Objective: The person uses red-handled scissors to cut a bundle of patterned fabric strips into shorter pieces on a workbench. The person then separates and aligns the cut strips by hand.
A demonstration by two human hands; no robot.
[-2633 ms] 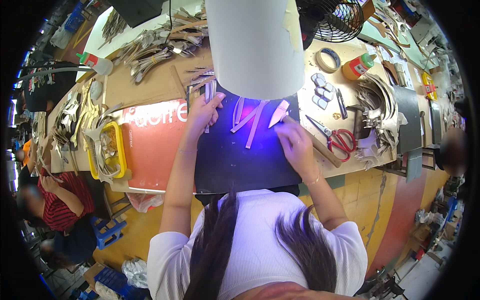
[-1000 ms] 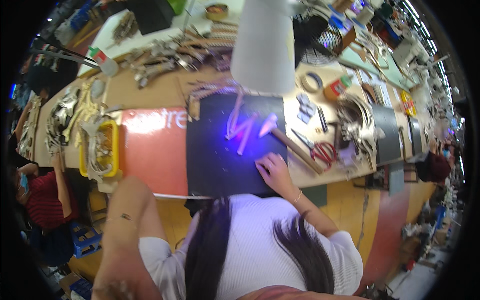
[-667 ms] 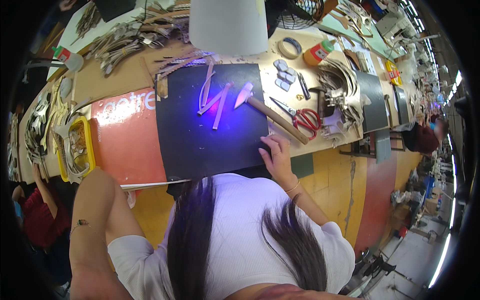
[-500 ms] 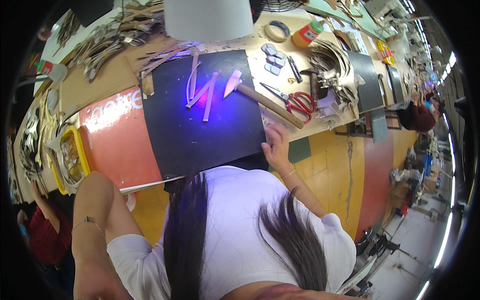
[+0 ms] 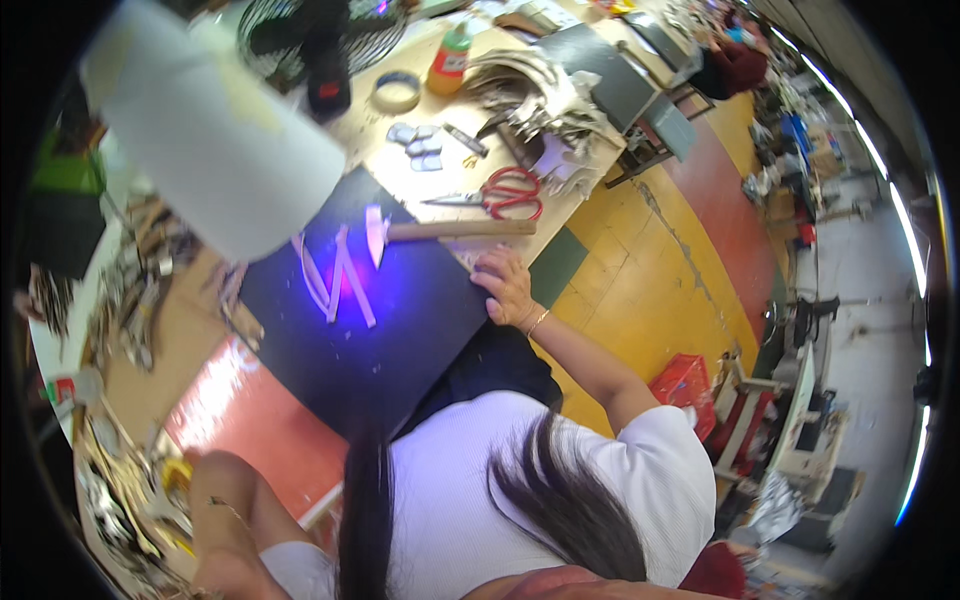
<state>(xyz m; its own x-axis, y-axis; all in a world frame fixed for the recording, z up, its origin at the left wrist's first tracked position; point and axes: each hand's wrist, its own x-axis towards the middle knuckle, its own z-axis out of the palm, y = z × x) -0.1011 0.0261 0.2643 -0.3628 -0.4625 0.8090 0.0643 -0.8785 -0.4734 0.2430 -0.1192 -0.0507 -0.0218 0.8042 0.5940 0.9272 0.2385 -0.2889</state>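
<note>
My right hand [image 5: 505,288] rests on the right edge of the black mat [image 5: 380,370], its fingers loosely spread and holding nothing. Nearest to it is a hammer [image 5: 470,230] with a wooden handle, which lies across the mat's far right side. Narrow pale strips [image 5: 345,275] lie on the mat under a blue-violet glow. Beyond the hammer handle lie red-handled scissors [image 5: 508,193]. My left arm is bent up at the lower left; of my left hand [image 5: 232,575] only the part near the wrist shows, and its fingers are out of view.
A white lamp shade [image 5: 215,140] hangs at the upper left, near a black fan [image 5: 320,35]. Behind the mat are a tape roll [image 5: 397,92], an orange-filled bottle [image 5: 450,60], small grey pieces [image 5: 418,147] and a pile of pale cut strips [image 5: 540,90]. A red board [image 5: 265,420] lies left.
The view has turned to the right, so the table appears rotated and the lamp shade sits further left. My right hand stays by the mat's edge, now laid on it. The strips and hammer have not moved.
</note>
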